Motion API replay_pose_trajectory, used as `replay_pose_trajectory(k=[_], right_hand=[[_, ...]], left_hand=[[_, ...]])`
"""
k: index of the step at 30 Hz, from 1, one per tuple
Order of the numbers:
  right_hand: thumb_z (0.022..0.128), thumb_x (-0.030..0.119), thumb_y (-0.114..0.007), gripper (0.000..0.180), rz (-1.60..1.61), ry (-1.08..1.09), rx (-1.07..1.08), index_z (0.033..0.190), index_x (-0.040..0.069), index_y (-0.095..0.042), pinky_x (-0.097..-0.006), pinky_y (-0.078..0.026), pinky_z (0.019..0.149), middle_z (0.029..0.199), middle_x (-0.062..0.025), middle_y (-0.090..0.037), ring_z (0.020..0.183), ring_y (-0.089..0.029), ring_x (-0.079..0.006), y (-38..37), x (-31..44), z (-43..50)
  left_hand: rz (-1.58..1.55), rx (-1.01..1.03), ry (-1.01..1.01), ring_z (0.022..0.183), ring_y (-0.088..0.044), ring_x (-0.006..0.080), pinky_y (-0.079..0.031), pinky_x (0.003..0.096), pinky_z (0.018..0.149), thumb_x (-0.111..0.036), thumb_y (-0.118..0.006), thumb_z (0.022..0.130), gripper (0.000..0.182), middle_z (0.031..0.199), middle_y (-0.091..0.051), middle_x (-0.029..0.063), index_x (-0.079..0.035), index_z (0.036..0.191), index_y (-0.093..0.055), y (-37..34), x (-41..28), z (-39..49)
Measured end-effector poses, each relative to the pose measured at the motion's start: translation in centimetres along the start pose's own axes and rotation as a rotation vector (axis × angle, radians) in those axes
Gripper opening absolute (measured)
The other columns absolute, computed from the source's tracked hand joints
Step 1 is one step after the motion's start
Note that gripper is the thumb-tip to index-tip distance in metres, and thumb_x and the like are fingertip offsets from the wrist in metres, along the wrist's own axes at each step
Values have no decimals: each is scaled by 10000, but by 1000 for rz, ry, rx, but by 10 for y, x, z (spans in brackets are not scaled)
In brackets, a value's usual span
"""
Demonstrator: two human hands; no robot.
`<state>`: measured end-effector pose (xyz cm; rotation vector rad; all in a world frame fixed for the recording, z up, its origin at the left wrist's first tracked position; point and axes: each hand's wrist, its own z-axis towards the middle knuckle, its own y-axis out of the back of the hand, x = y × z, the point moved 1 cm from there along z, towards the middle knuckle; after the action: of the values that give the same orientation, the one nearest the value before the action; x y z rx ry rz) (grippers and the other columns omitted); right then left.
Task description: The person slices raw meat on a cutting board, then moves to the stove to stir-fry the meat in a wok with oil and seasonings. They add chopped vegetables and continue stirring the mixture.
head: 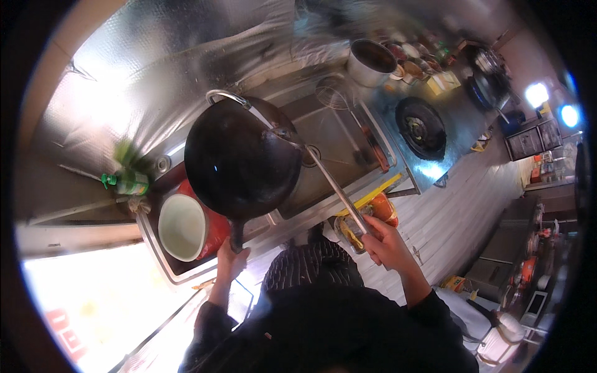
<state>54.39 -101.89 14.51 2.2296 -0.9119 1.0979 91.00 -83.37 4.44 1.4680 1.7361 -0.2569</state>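
My left hand [232, 262] grips the handle of a dark wok [240, 163], which lies over the divider of a double-basin metal sink [331, 210]. In my right hand [383, 243] is the long metal handle of a ladle [333, 184]; its far end reaches the wok's right side beneath the spout. A curved faucet [228, 95] extends over the wok. Left of the wok, a pale green container [183, 227] stands in the left basin beside a red container [217, 233]. A wire strainer [332, 93] with a wooden-ended handle rests over the right basin.
A green pump bottle [133, 183] stands at the sink's left corner. Beyond the right basin are a large metal pot [371, 63], several seasoning bowls [413, 69] and a black pan [420, 129] with food scraps. An orange container [385, 209] is below the sink's front edge.
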Motion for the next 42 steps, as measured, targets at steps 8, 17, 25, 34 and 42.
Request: replay_pose_trajectory(k=[8,17,25,34,42], right_hand=[[1065,123,-488,566,-265,119,-169,1611,95,-342,-240,-432,437,707,-23,-559,468,-492,-77,-51,4,14],[1096,177,-447,477,351,-183,54,1572,147,-433,-243,-445,447,761,-52,-585,534,-545,-94,-52,-25,75],[1092,245,-481,511,140,-412,243,1586,122,-431,-252,-498,518,783,-79,-610,547,-574,-125,0,-20,50],[1088,270,-503,476,-512,-249,61,1524,79,-514,-261,-514,543,850,-107,-697,605,-646,-144,34,-14,42],[1066,229,-548,269,369,-369,65,1155,8,-673,-273,-471,517,799,-76,-647,552,-583,-142,23,-89,134]], left_hand=[[-382,245,-25,514,-571,175,-480,303,481,-58,-731,891,321,696,-594,83,7,1152,-556,-50,-10,21],[-133,307,-18,549,-592,156,-490,275,524,-129,-702,941,249,698,-616,82,16,1122,-614,-46,-24,16],[80,223,69,591,-629,215,-538,321,567,-111,-767,876,357,775,-626,145,24,1159,-598,-34,-56,14],[87,172,153,580,-632,204,-532,307,541,-129,-731,906,310,759,-643,137,23,1143,-601,-41,-64,18],[26,226,106,548,-608,173,-515,296,518,-137,-746,900,243,695,-622,97,21,1046,-633,-81,-71,45]])
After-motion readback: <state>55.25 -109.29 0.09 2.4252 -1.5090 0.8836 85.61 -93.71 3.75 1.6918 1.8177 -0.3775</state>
